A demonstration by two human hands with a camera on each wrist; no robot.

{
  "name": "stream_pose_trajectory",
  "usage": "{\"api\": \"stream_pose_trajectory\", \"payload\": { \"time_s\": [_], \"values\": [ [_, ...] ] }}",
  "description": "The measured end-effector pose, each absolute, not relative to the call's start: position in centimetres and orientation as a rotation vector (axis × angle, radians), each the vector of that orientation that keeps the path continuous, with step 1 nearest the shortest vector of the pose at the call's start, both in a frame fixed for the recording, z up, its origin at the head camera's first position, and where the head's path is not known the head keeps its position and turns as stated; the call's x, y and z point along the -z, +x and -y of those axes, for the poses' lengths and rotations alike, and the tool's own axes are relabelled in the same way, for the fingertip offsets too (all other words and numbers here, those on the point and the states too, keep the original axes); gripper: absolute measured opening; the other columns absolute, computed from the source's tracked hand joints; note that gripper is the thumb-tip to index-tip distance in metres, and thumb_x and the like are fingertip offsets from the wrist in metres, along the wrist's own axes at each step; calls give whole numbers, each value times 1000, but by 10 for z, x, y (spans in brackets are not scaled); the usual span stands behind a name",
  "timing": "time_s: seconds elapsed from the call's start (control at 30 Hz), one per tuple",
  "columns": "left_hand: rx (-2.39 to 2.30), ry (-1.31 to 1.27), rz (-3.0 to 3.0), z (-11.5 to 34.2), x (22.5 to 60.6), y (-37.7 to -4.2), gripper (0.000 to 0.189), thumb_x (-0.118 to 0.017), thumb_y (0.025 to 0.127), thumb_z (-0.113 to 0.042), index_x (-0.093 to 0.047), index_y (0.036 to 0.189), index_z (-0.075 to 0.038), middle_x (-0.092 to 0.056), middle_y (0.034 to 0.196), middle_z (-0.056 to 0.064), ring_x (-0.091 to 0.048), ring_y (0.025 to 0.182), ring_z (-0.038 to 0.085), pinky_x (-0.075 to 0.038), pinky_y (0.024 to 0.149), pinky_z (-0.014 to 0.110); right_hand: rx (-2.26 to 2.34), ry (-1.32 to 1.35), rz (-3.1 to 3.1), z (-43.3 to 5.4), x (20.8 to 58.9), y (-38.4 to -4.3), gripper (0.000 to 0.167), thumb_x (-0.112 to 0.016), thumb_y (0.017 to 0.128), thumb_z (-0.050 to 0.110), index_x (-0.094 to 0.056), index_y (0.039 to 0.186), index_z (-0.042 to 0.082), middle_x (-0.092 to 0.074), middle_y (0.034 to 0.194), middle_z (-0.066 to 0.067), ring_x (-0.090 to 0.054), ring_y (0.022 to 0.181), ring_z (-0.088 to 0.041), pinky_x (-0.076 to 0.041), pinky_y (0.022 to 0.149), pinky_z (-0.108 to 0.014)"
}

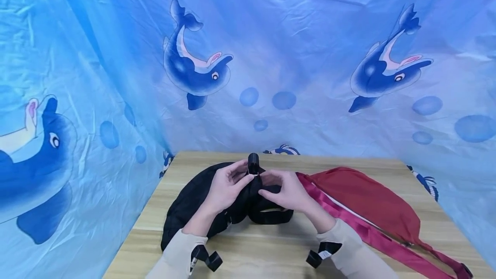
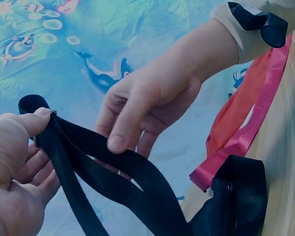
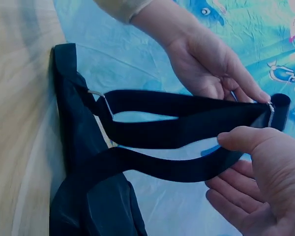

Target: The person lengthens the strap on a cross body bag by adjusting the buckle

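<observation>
Blue dolphin-print sheeting (image 1: 267, 25) hangs behind and along both sides of a pale wood-grain surface (image 1: 255, 253). On its left part lies a black fabric bag (image 1: 193, 201), a soft curved pouch. Its black webbing strap (image 3: 152, 135) rises from it in long loops, lifted above the surface between a person's two bare hands.

The left hand (image 1: 226, 186) pinches the strap at a thin metal slider (image 3: 271, 114), with thumb and fingers meeting there; a short fold of webbing sticks out past the metal. The right hand (image 1: 290, 190) has its thumb on the near side of the strap and its bent fingers behind, a loose hold close to the slider; how firmly it grips, I cannot tell. Nearer the bag, the webbing passes through a second metal loop (image 3: 108, 106).

To the right lies a red bag (image 1: 368, 201) with a zip and a shiny pink-red strap (image 1: 345, 216), which runs close by the right forearm.

If the left pinch slackened, the slider could slide or tilt and the short fold slip back through it. Pulling one length of webbing harder than the other could twist the loops. A low sweep of the right cuff might snag the pink-red strap and drag the red bag.
</observation>
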State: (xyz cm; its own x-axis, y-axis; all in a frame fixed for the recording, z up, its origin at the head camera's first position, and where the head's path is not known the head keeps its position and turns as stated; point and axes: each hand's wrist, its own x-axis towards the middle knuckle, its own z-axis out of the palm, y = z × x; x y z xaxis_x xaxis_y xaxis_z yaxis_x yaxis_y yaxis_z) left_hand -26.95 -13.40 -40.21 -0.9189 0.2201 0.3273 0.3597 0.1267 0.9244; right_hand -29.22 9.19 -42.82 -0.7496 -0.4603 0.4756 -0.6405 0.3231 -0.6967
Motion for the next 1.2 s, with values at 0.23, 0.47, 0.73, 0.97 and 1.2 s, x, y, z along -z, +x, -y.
{"api": "stream_pose_trajectory", "payload": {
  "time_s": [0.23,0.47,0.73,0.97,1.2],
  "values": [
    [1961,-619,2236,128,408,-269,45,-75,99,-6,-65,142,0,-72,133,22,-71,127,30,-56,108,27,-1522,1010,2205,-89,433,-292,38,-88,87,7,-67,119,8,-79,117,-10,-79,109,-28,-63,99,-33],
    [2026,-570,2206,129,409,-266,48,-75,98,-5,-62,144,2,-70,136,23,-69,128,31,-57,106,24,-1591,1018,2177,-88,440,-286,29,-87,86,3,-73,111,7,-80,107,-11,-81,98,-21,-66,92,-35],
    [2028,-619,2211,124,404,-267,48,-75,99,-4,-62,144,1,-69,137,23,-68,129,31,-56,107,24,-1647,1109,2040,-79,441,-289,30,-82,88,-4,-68,113,3,-73,110,-16,-77,102,-20,-65,95,-41],
    [2048,-610,2154,120,405,-268,46,-75,98,-3,-64,142,-1,-70,134,22,-71,122,18,-57,107,24,-1631,1058,2092,-86,449,-287,25,-84,85,-6,-71,106,1,-74,103,-17,-78,94,-26,-66,90,-40],
    [2033,-650,2165,123,403,-267,46,-76,97,-2,-65,142,1,-69,137,22,-71,122,16,-57,106,24,-1694,1151,2044,-87,451,-291,27,-80,87,-7,-68,110,0,-73,109,-17,-76,101,-24,-65,95,-38]
  ]
}}
